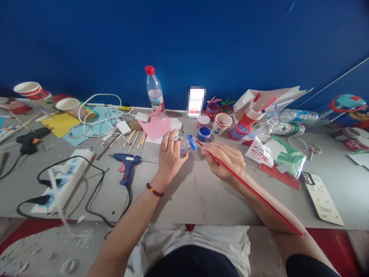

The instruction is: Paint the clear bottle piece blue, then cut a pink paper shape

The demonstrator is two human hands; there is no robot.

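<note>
Head view: holding a red-handled paintbrush (259,196) at the blue rim (192,142) of a clear plastic piece (184,147).
Pinching the red-handled paintbrush near its tip in the right grip (224,161), the clear plastic piece between left grip (170,154) fingers; keeping a blue paint jar (204,133) at 2 o'clock from that piece, on the bench (184,200).

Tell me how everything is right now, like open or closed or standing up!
Left hand: holding
Clear plastic piece: held, blue at one end
Right hand: holding
Red brush: held, slanted
Blue paint pot: open
Red-capped bottle: upright, closed, partly full
Blue glue gun: lying down
Power strip: plugs in, light on
Phone: lying camera side up
</note>
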